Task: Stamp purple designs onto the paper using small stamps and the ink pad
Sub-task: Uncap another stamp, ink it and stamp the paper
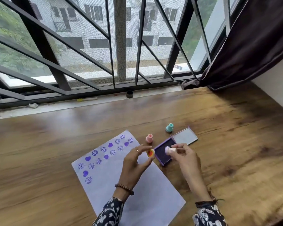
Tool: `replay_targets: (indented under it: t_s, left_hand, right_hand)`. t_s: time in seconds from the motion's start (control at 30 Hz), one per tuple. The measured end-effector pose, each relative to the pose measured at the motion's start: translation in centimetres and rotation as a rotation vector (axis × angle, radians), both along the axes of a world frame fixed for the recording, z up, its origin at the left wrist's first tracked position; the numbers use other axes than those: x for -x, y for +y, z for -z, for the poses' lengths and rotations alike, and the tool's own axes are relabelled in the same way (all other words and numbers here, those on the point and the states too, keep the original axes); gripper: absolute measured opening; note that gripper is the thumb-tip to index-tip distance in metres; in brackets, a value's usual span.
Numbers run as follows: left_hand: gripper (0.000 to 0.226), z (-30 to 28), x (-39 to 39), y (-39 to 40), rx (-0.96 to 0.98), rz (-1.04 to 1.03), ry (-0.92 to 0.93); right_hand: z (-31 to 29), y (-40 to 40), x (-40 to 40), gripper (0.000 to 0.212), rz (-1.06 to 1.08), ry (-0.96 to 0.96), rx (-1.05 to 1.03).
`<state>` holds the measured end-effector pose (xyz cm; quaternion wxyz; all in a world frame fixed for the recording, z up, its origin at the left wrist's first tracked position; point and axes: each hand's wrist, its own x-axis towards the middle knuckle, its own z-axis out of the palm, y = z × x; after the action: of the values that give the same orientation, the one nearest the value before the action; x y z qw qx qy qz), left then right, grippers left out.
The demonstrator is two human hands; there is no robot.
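Note:
A white sheet of paper [150, 198] lies on the wooden table, its far left part covered with several purple smiley and heart prints. My left hand [134, 162] is raised above the paper and pinches a small orange-yellow cap [150, 153] between thumb and fingers. My right hand [185, 154] grips a small white-pink stamp [169, 150], tilted sideways over the open purple ink pad [162, 151]. The pad's lid [185, 136] lies open just behind it. A pink stamp [149, 138] and a teal stamp [169, 127] stand upright beyond the paper.
The wooden table [55, 144] reaches a window sill with black bars. On the sill lie a small dark cup [129, 94] and a yellow-tipped stick [87, 99]. A dark curtain [252, 46] hangs at the right.

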<state>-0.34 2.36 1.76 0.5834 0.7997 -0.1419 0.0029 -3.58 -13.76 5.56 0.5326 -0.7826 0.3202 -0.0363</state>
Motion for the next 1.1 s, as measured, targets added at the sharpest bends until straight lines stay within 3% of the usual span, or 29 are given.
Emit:
replay_targets:
  t_s: [0.1,0.17,0.47,0.77,0.9,1.0,1.1]
  left_hand:
    - [0.023,1.0,-0.1,-0.1,-0.037,0.034,0.078]
    - [0.017,1.7,0.0,-0.2,-0.047,0.057,0.123]
    - [0.021,3.2,0.1,-0.5,-0.263,0.113,0.001]
    - [0.019,3.2,0.0,-0.3,-0.24,0.17,0.071]
    - [0.017,1.6,0.0,0.6,-0.043,0.112,0.195]
    - [0.017,0.6,0.4,3.2,-0.005,-0.038,0.153]
    - [0.021,0.2,1.5,7.3,-0.05,-0.179,0.072]
  right_hand:
    - [-0.2,0.6,-0.4,0.006,-0.198,-0.029,0.411]
    - [0.0,1.0,-0.6,0.005,-0.313,-0.043,0.55]
    - [1.4,1.9,-0.9,0.014,-0.437,0.003,0.764]
    - [0.5,0.8,-5.3,0.013,-0.618,0.332,0.744]
    - [-0.4,0.4,-6.5,0.014,-0.635,0.452,0.637]
    - [-0.6,0.0,-5.3,0.005,-0.494,0.353,0.52]
    - [-0.5,1.8,-2.8,0.01,-0.246,0.116,0.349]
